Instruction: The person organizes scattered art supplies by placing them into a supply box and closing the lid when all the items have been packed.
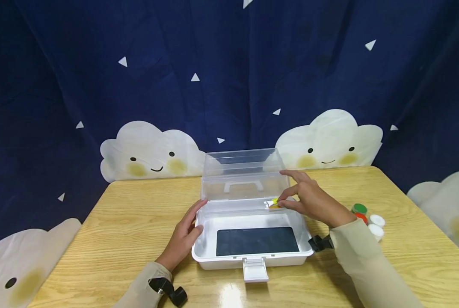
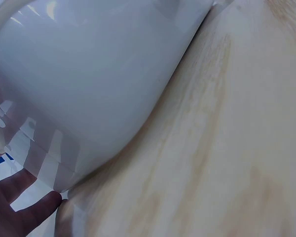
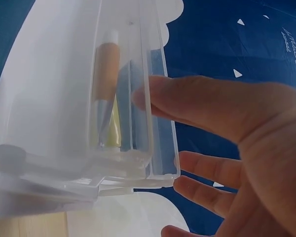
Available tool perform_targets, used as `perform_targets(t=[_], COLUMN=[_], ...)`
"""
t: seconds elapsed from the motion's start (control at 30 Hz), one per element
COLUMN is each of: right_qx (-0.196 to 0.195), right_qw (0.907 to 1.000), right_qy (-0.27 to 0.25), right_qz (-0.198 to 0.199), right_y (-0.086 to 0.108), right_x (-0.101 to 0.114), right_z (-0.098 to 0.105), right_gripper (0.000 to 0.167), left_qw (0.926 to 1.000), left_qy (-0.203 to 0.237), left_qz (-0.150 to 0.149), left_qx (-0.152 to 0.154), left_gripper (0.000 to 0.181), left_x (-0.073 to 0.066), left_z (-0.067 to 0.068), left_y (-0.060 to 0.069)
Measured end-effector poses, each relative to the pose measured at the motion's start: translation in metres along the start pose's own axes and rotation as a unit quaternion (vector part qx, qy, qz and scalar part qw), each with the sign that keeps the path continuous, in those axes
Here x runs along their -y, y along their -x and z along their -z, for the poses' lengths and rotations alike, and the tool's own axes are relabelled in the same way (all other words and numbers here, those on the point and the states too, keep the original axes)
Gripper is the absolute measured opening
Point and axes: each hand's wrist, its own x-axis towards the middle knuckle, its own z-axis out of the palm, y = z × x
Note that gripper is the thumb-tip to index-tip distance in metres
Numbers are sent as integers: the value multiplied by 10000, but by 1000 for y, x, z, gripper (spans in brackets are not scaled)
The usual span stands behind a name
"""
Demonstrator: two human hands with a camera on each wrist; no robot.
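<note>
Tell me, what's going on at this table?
A person is busy with an open white plastic box, its clear lid tipped back. Their right hand has its thumb and finger at the tray, beside an orange tube and a yellow tube; whether it pinches either is hard to tell. The left hand rests on the box's left edge. A dark rectangular panel lies in the bottom, and small lidded jars stand to the right.

A dark blue curtain (image 1: 229,51) hangs behind, scattered with small white triangles (image 1: 195,78) and smiling white clouds (image 1: 152,143). Before it stands a pale wooden table (image 1: 129,218) with rounded far corners, a patch of light (image 1: 231,296) gleaming on its near part.
</note>
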Motion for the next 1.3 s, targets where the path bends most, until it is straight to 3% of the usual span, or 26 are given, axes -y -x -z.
perform_targets(t=[0.1,0.13,0.4,0.5,0.73,0.8,1.03,1.3], right_qx=[59,68,-42,-81,-190,-199,-134,-264], right_qw=[9999,9999,9998,9998,9997,9997,9997,9993], right_qy=[-56,-91,-196,-187,-140,-129,-121,20], right_qz=[-98,-111,43,9,-17,-28,-145,-257], right_y=[1,2,11,14,21,22,27,36], right_x=[-1,-1,-9,-12,-17,-18,-19,-24], right_z=[0,1,3,5,9,10,15,20], right_gripper=[4,4,7,10,13,13,12,11], left_qw=[9999,10000,9998,9997,9997,9996,9994,9997], left_qy=[-15,-29,-31,-68,-152,-177,-126,-172], left_qz=[-106,-84,-178,-181,-173,-215,-311,-194], left_qx=[-26,-33,73,114,24,11,52,-27], left_gripper=[69,70,63,62,68,68,63,63], left_x=[15,14,-18,-20,11,12,-16,-20], left_z=[-1,-1,1,1,0,0,3,2], left_y=[0,0,-1,-2,-2,-2,-1,0])
